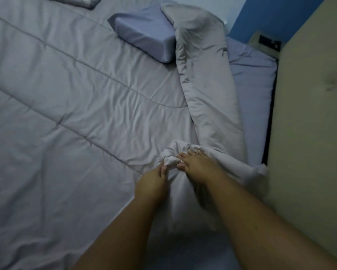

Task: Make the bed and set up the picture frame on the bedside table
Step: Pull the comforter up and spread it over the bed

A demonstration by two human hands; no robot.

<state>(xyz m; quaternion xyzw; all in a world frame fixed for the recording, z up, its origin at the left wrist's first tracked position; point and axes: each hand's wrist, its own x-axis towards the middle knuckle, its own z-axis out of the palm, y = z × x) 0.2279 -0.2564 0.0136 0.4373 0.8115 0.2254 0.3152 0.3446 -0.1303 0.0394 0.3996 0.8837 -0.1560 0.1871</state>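
Observation:
A grey quilted duvet lies spread over most of the bed. Its edge is folded back in a long roll that runs toward the headboard side. Near me that edge is bunched into a lump. My left hand grips the bunched fabric from the left. My right hand holds the same lump from the right, fingers curled over its top. A bluish block-shaped pillow lies at the head of the bed, touching the roll. No picture frame is in view.
A beige padded headboard fills the right side. The bare bluish fitted sheet shows between the roll and the headboard. A blue wall with a socket plate stands at the back right. Another folded pillow or cloth lies at the top left.

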